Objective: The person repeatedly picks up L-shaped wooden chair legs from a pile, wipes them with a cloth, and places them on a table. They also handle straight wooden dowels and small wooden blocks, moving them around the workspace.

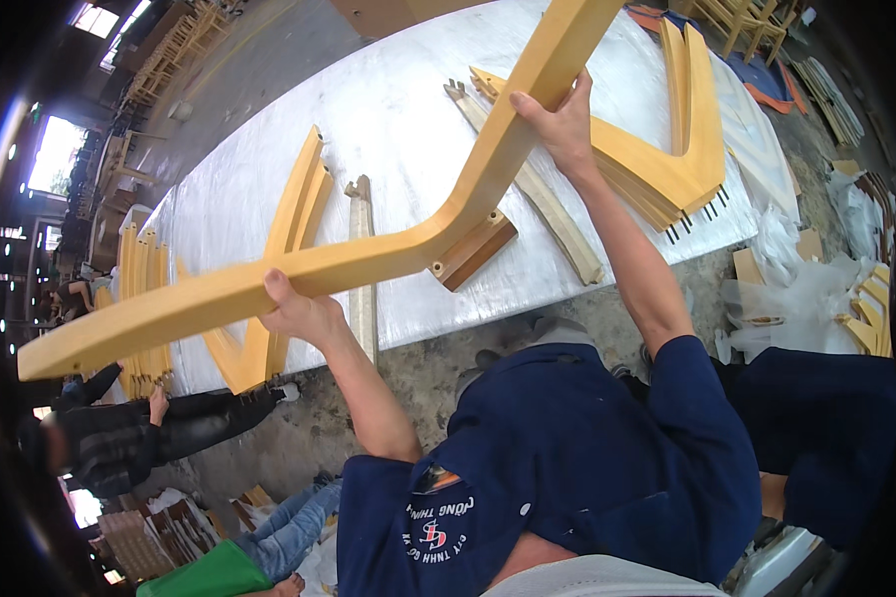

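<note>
A long bent wooden furniture part point(358, 264) with a smooth yellow finish is held up above the table, slanting from lower left to upper right. My left hand point(307, 313) grips its lower arm, thumb over the face. Beyond the bend, my right hand point(561, 124) is closed round the upper arm. Beneath the bend lies a brown wooden block point(480, 255) with a lighter yellow piece against it. Worn pale bars point(553, 219) rest on the table. Similar V-shaped yellow parts point(705, 139), some with dark pins sticking out, lie to the right; another V-shaped part point(294, 214) is at left.
The broad table point(388, 119) is covered in shiny white plastic film. Upright yellow pieces point(141, 298) stand at its left end, beside a person in dark clothes point(119, 438). Another person in jeans point(294, 527) is at lower left. Crumpled clear plastic point(791, 298) lies right.
</note>
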Tool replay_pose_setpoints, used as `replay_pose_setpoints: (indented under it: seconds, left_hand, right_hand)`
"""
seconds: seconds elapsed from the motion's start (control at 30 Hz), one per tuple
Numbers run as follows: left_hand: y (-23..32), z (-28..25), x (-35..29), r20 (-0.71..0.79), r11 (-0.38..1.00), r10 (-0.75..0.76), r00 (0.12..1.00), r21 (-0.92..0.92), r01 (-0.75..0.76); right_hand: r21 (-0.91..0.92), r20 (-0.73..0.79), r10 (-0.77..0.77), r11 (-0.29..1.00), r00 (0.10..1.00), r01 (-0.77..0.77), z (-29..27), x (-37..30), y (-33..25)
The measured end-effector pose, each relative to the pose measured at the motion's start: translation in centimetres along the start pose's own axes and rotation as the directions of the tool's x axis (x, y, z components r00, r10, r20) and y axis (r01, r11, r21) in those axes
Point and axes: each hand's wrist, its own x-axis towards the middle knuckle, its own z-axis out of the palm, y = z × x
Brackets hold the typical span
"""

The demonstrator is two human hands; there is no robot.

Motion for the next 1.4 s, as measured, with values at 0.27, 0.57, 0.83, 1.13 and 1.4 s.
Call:
replay_pose_setpoints:
  seconds: [0.27,0.57,0.83,1.13,1.4]
  left_hand:
    - [1.1,0.9,-2.2,0.041,0.999,0.045,0.998,-0.021,-0.044]
    - [-0.1,-0.3,-0.7,0.088,0.999,0.042,0.995,-0.002,-0.042]
    - [0.4,1.1,-1.6,-0.034,0.999,0.035,0.999,0.011,-0.035]
    - [-2.8,-1.0,-2.1,0.037,0.999,-0.005,0.999,0.049,0.003]
    - [-2.4,-1.3,-3.3,0.141,0.997,0.037,0.989,0.056,-0.045]
  right_hand:
    - [0.065,0.011,0.045,0.997,0.999,-0.046,-0.7,0.9,0.3]
    - [0.032,-0.009,0.081,0.996,0.997,-0.081,-0.5,0.3,-0.9]
    - [0.05,0.052,0.11,0.992,0.993,-0.112,0.5,2.0,-0.1]
    - [0.015,0.034,0.174,0.985,0.984,-0.174,-0.5,-0.3,2.1]
    - [0.023,0.026,0.186,0.982,0.982,-0.187,-1.5,-2.4,3.6]
